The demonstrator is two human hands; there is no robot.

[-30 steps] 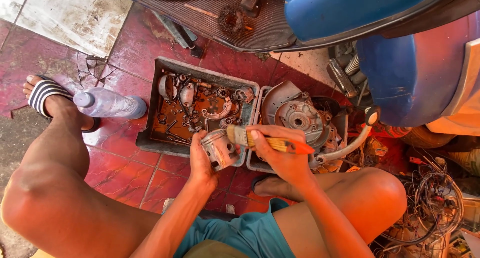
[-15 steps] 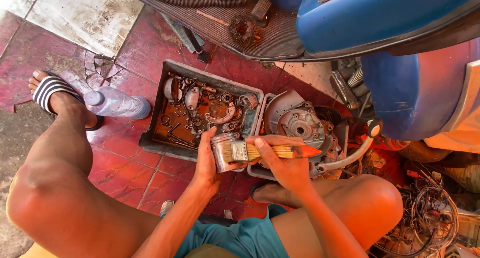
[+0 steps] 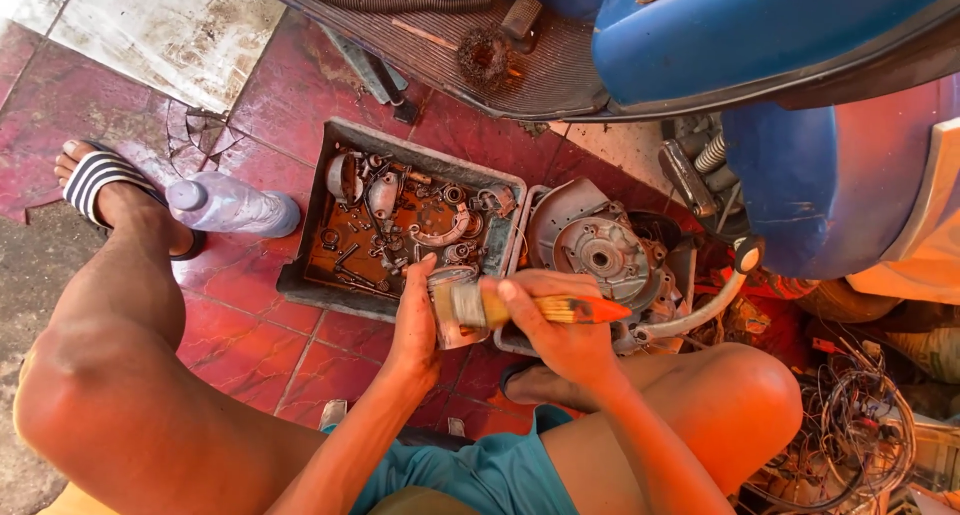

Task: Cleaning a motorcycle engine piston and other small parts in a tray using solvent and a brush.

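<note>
My left hand (image 3: 415,320) grips a small grey metal cylinder part (image 3: 452,313) from its left side, just in front of the tray. My right hand (image 3: 560,330) holds a paintbrush (image 3: 545,308) with an orange handle; its bristles lie against the cylinder part. Both hands hover above the near edge of a grey metal tray (image 3: 300,265) filled with oily liquid and several small engine pieces. Right of the tray lies a round engine cover (image 3: 595,247).
A clear plastic bottle (image 3: 232,207) lies on the red tiles by my left foot in a striped sandal (image 3: 95,185). A blue scooter (image 3: 760,65) looms at the top and right. A tangle of wires (image 3: 850,435) sits at the lower right.
Both hands and the cylinder part have shifted slightly down and right over the tray's near edge, and the brush keeps stroking the part.
</note>
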